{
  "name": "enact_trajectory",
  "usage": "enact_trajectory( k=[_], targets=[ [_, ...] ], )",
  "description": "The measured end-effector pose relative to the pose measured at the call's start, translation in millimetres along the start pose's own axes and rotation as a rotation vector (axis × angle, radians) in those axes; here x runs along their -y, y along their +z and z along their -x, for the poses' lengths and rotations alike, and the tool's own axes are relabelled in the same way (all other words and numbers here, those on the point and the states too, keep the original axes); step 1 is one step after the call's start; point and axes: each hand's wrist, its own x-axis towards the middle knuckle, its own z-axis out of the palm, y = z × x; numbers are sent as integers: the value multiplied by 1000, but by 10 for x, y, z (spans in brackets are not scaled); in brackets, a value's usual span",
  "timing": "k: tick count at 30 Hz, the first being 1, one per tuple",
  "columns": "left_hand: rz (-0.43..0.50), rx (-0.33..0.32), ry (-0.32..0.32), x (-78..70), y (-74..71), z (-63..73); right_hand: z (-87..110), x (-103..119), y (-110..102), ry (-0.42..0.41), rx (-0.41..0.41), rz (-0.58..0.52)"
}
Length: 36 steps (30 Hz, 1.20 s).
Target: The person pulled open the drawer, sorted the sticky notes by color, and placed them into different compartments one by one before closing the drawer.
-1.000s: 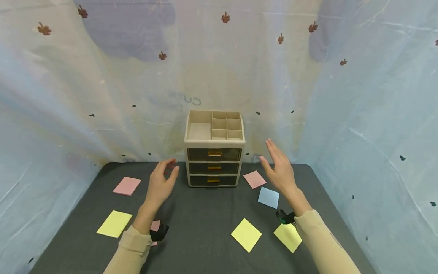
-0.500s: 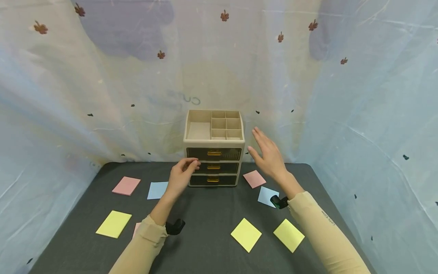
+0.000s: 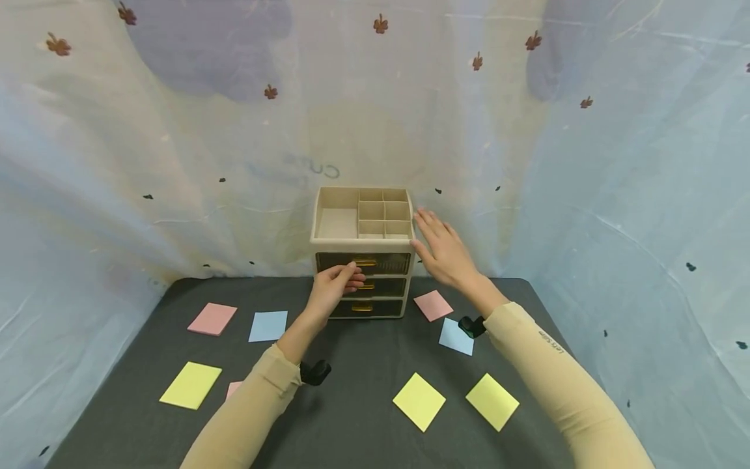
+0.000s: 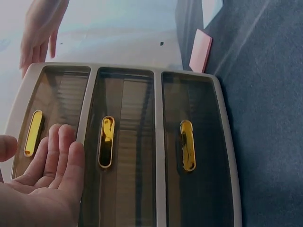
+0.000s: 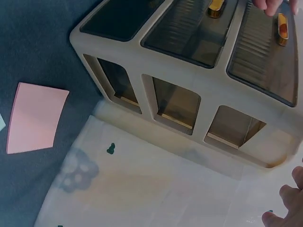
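My L hand (image 3: 331,293), empty, fingers loose, nr top gold oblong metal-look handle (image 4: 33,134); R hand (image 3: 445,253), straight-fingered, empty, 3 o'clock of beige boxy plastic cabinet (image 3: 362,245), itself 12 o'clock. Prob. light, stiff, slidy: pinch handle, brace side.

right sleeve (image 3: 565,374): small dark print, seemingly "Let's Slim" | backdrop cloth (image 3: 375,117): faint letters (image 3: 324,170), not clearly legible

The person's forearms (image 3: 246,400) reach forward, the left grip (image 3: 334,292) gently bent, the right grip (image 3: 445,257) extended.
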Motion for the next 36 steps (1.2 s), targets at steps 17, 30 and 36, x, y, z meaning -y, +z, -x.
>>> enact_trajectory(
  k=[17, 30, 36],
  targets=[
    [41, -21, -44, -55, 135, -120, -197, -11, 16, -1, 85, 70],
    [59, -44, -50, -34, 150, -102, -184, 17, 43, -19, 109, 97],
    [79, -39, -54, -35, 164, -110, -180, 15, 41, -12, 108, 84]
  ],
)
